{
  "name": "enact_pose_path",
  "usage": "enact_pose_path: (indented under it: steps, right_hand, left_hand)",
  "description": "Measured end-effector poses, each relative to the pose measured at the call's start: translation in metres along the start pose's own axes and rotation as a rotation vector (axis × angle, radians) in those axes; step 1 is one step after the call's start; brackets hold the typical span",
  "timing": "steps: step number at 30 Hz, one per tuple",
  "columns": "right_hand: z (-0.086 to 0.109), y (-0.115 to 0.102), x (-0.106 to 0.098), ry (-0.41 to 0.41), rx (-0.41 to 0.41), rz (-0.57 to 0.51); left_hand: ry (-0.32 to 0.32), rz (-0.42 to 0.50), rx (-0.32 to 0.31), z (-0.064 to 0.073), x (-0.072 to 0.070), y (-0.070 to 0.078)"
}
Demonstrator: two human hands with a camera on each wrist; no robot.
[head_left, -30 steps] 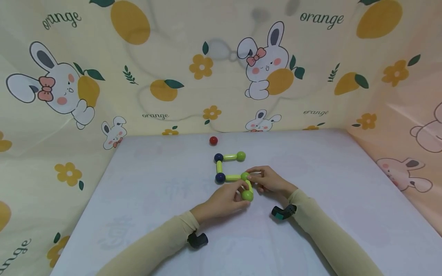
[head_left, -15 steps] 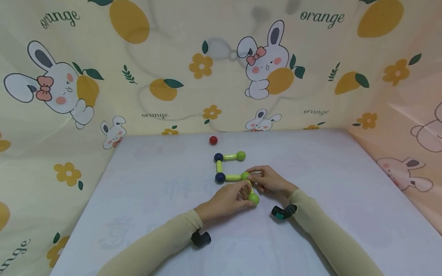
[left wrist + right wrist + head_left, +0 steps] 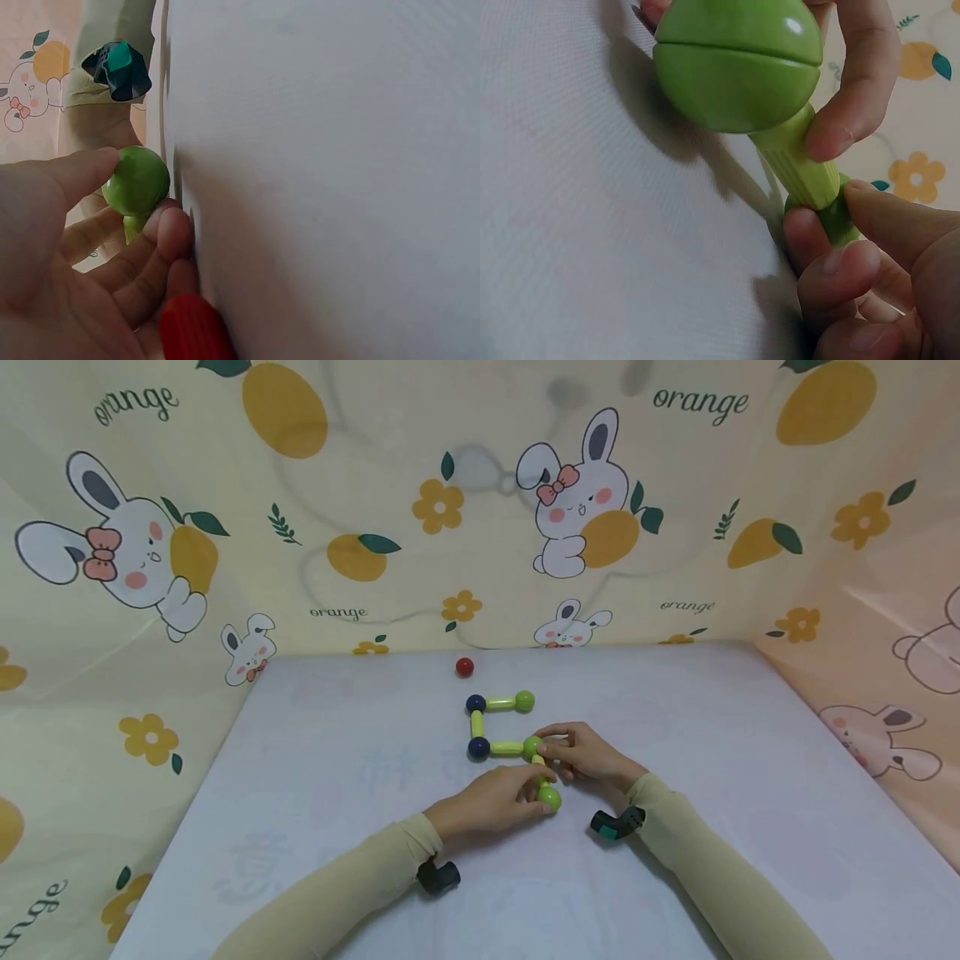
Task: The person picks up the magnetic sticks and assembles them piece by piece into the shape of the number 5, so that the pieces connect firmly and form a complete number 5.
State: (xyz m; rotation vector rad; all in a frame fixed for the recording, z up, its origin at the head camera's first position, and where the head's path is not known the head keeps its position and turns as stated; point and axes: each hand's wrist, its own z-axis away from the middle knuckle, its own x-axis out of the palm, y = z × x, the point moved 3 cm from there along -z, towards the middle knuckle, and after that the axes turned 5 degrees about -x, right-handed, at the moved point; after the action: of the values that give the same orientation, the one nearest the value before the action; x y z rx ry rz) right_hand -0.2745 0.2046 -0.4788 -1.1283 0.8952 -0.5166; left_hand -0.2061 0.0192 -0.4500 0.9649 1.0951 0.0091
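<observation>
On the white table lies a chain of balls and yellow-green sticks. My left hand [image 3: 491, 797] holds its nearest green ball [image 3: 550, 799], thumb on the ball and fingers along the short ribbed stick [image 3: 799, 161]. My right hand [image 3: 588, 753] pinches the other green ball [image 3: 532, 747] at that stick's far end. From there a stick [image 3: 507, 747] runs left to a dark blue ball [image 3: 478, 747]. A second stick [image 3: 477, 724] leads back to another dark blue ball [image 3: 476, 703], then one more [image 3: 500, 702] to a green ball [image 3: 525, 701].
A red ball [image 3: 465, 667] sits alone near the table's back edge. In the left wrist view a red ribbed piece [image 3: 195, 330] shows beside my left fingers. A printed cloth [image 3: 390, 485] with rabbits and oranges rises behind the table.
The nearest green ball has swung right and slightly toward me, with my left hand following it. My left fingers have slid nearer along the stick. My right hand has kept its place.
</observation>
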Motion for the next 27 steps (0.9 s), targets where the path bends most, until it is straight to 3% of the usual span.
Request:
enact_pose_path:
  steps: [11, 21, 27]
  right_hand:
    - [0.001, -0.001, 0.0, 0.012, -0.013, 0.012]
    - [0.001, -0.001, 0.001, 0.019, -0.008, 0.025]
    - [0.014, 0.001, -0.001, 0.043, 0.034, -0.017]
  left_hand:
    - [-0.029, -0.002, 0.021, -0.001, 0.0, -0.005]
    - [-0.117, 0.095, 0.025, 0.0, -0.005, -0.012]
    - [-0.147, 0.124, 0.016, 0.002, -0.007, -0.014]
